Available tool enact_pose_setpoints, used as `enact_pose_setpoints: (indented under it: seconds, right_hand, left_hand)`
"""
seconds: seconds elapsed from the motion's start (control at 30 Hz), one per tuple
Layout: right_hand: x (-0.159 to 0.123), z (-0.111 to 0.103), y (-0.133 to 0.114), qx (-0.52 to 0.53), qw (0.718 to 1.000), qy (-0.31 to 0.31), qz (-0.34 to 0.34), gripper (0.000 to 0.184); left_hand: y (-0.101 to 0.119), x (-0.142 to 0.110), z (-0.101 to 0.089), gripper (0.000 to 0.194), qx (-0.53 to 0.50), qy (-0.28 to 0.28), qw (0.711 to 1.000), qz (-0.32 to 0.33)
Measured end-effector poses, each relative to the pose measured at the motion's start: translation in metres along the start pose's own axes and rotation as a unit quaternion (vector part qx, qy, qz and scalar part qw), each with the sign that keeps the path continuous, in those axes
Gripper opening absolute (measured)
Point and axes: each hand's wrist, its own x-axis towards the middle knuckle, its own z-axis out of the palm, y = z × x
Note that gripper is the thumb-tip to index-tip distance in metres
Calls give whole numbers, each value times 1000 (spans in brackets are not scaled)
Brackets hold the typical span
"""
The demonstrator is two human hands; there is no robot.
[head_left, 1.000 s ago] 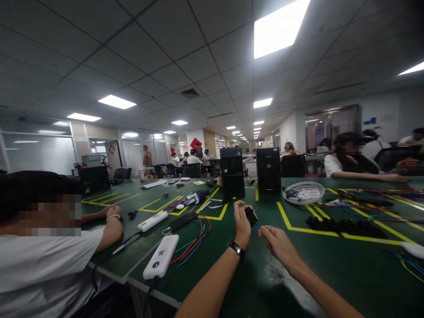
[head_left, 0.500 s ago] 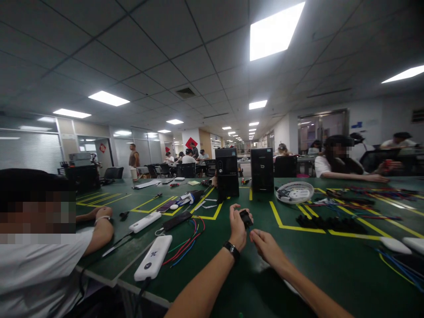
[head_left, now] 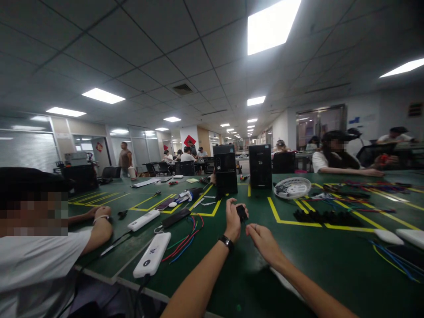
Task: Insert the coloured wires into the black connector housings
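Note:
My left hand, with a dark band on its wrist, is raised over the green table and closed around a small black block. What kind of part the block is cannot be made out. Just right of it and a little lower, my right hand is pinched shut. Whatever sits between those fingertips is too small to name. A narrow gap separates the right fingertips from the block. Loose red, blue and green wires lie to the left of my hands.
A white power bank lies near the front edge. Two black computer towers stand ahead, beside a white basket. Black parts line a yellow-taped area. A co-worker's arm rests at left.
My right fingertips have drawn slightly away from the black block; a bit of blue seen between them earlier no longer shows clearly. The camera view has shifted a little.

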Motion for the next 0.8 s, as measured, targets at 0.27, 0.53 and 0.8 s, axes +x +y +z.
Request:
enact_pose_setpoints:
  seconds: [0.27, 0.53, 0.8]
  right_hand:
    - [-6, 18, -6, -45, 997, 46, -32, 34]
    - [0, -19, -1, -61, 996, 28, -61, 34]
    - [-4, 9, -8, 14, 1000, 21, 13, 32]
  left_hand:
    - [-6, 0, 4, 19, -3, 23, 1000, -8]
    - [1, -4, 5, 23, -25, -14, 999, -39]
    - [0, -3, 4, 18, 37, 51, 996, 61]
